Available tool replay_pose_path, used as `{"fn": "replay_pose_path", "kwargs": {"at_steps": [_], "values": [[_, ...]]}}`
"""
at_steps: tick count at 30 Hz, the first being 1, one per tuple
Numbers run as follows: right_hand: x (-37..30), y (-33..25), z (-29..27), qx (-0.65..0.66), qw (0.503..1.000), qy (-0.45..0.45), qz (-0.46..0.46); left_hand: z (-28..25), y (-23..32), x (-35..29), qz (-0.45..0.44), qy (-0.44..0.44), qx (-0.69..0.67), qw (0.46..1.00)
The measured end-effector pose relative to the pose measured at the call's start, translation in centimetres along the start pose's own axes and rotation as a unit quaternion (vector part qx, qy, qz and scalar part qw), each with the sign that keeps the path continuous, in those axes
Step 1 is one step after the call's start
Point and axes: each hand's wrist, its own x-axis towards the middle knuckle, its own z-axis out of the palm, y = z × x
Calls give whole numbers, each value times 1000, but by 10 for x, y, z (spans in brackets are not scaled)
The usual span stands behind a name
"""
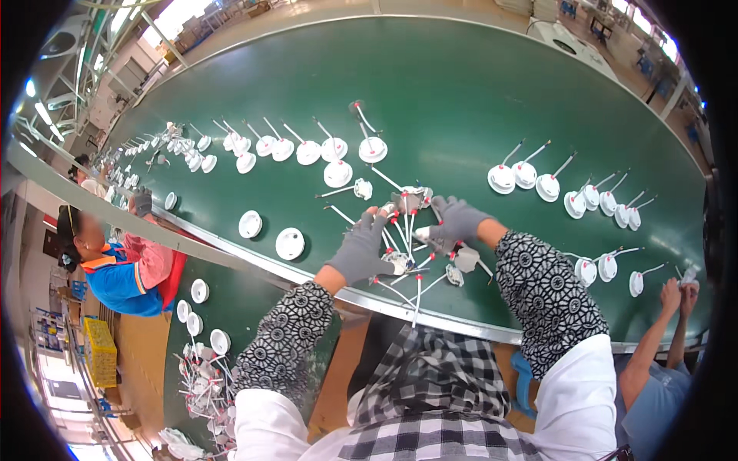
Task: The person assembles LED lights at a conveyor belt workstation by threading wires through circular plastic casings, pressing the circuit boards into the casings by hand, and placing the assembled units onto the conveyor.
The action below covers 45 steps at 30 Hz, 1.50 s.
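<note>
Both my hands wear grey gloves and reach over a heap of small round white parts with white wires and red ends. My left hand point(360, 247) is at the heap's left side, fingers apart, its thumb beside a white wired part point(398, 261). On the other side, my right hand point(459, 223) has thumb and fingers apart around the heap's edge; what its fingertips touch is hard to make out. Between them fan several wires point(406, 223). Another wired part point(455, 275) lies below my right hand, and a wired part point(362, 189) sits just beyond my left.
Round white housings with wires point(308, 152) stand in rows on the green belt point(438, 84); more point(547, 187) are at right. Two white cups point(290, 243) lie left. A co-worker in blue point(127, 276) sits at left; another person's hands point(679, 294) work at right. The metal edge point(446, 324) is close.
</note>
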Motion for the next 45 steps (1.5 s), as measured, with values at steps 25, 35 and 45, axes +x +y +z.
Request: {"fn": "replay_pose_path", "kwargs": {"at_steps": [25,35,45], "values": [[7,15,-51,676,733,-13,-71,-59,69,82,155,88,-93,980],[-74,-105,-133,487,852,88,-172,-143,94,11,122,262,154,945],[-100,-368,-58,501,786,-90,-352,-209,17,-258,-71,379,94,918]]}}
